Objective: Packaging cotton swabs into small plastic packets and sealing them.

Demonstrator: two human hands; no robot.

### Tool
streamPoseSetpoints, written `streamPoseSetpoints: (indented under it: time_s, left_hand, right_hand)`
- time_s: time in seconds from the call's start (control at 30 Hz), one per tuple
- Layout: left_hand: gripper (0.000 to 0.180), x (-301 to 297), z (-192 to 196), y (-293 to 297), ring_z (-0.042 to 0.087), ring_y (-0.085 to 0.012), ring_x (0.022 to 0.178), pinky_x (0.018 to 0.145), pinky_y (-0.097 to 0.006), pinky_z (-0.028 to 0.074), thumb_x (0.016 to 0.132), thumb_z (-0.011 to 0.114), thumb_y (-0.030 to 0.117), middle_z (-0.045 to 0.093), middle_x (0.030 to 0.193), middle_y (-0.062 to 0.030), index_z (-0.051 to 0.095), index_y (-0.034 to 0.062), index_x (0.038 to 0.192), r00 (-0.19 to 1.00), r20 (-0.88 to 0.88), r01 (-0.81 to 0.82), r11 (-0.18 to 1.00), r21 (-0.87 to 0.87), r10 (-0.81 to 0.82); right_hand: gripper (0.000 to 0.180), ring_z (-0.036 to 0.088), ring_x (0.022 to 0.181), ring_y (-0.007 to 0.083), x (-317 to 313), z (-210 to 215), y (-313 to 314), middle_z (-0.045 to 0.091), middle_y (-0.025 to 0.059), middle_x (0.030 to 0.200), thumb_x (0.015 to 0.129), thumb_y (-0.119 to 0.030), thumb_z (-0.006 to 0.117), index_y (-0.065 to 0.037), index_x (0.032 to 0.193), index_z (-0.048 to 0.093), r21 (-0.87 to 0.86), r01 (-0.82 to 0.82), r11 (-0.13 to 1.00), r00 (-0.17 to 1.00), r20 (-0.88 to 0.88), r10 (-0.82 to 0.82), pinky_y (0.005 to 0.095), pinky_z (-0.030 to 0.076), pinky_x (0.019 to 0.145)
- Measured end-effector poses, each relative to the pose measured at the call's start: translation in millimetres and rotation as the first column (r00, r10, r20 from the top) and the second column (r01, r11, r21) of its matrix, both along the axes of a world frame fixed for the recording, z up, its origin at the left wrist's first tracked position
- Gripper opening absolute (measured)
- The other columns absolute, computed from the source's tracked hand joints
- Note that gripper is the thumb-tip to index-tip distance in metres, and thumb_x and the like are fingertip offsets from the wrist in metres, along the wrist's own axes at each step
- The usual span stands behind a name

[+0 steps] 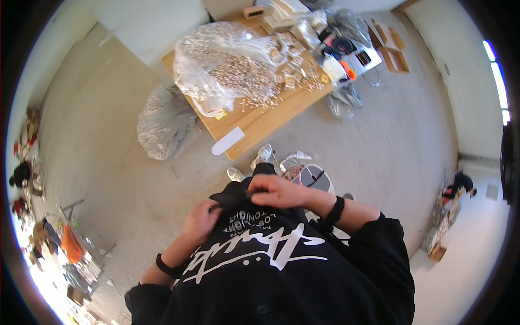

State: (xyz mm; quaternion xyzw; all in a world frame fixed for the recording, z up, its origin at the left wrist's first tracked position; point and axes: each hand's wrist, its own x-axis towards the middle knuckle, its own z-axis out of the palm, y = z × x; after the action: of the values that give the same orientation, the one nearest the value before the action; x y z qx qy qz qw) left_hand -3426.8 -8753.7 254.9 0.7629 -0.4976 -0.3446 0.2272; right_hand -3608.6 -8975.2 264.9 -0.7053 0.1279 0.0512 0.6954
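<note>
Both hands are at the lower front of the black shirt (254, 281) with white lettering that I wear. My right hand (275, 191) has its fingers curled and closed on black cloth, which looks like the shirt's lower edge. Lower and to the left, my left hand (200, 221) is bent against the same cloth, its fingers slightly blurred and partly hidden. A fold of this cloth spans the gap between the two hands. Black bands circle both wrists.
Ahead, a wooden table (260, 132) carries a clear plastic bag (200, 59) and a heap of cotton swabs (244, 76). A white card (228, 141) overhangs its near edge. A stuffed grey bag (162, 124) lies left; a round stool (317, 179) stands near my right.
</note>
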Motion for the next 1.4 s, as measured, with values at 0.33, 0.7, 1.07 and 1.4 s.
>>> streamPoseSetpoints:
  time_s: [0.33,0.7,1.07,1.4]
  left_hand:
    - [0.037,111,7,106,0.041,-0.0112,0.054,0.047,-0.027,0.036,0.102,0.041,0.041,0.044,0.069,-0.0009,0.050,0.0061,0.096,0.145,-0.692,-0.403,0.681,0.611,0.707]
    - [0.029,186,-53,224,0.061,-0.0147,0.083,0.073,-0.028,0.049,0.098,0.056,0.030,0.065,0.089,-0.0051,0.061,0.0028,0.107,0.840,-0.427,0.246,0.467,0.849,0.334]
    - [0.028,174,-92,144,0.061,-0.0148,0.083,0.073,-0.028,0.049,0.097,0.057,0.028,0.065,0.089,-0.0050,0.062,0.0027,0.107,0.817,-0.515,0.307,0.562,0.768,0.258]
    - [0.027,92,-143,72,0.061,-0.0149,0.083,0.074,-0.028,0.049,0.097,0.057,0.027,0.065,0.089,-0.0048,0.062,0.0025,0.108,0.788,-0.533,0.219,0.669,0.710,0.308]
  right_hand:
    - [0.036,0.052,0.056,0.0150,-227,5,15,0.055,0.0066,0.071,0.095,-0.036,0.050,-0.001,0.099,0.056,0.434,0.901,0.020,0.156,-0.281,-0.947,0.0262,0.041,0.049]
    - [0.039,0.036,0.045,0.0092,-514,-45,315,0.045,-0.0004,0.063,0.095,-0.044,0.050,-0.007,0.085,0.051,0.192,0.732,-0.653,-0.410,-0.642,-0.648,0.0242,0.031,0.043]
    - [0.036,0.040,0.051,0.0122,-649,-6,460,0.049,0.0038,0.066,0.091,-0.044,0.053,-0.010,0.078,0.050,-0.557,-0.012,-0.830,-0.998,0.051,-0.020,0.0266,0.036,0.044]
    - [0.036,0.040,0.047,0.0131,-625,-28,246,0.052,0.0043,0.067,0.089,-0.046,0.053,-0.011,0.079,0.050,-0.485,0.081,-0.871,-0.973,0.150,-0.174,0.0281,0.036,0.041]
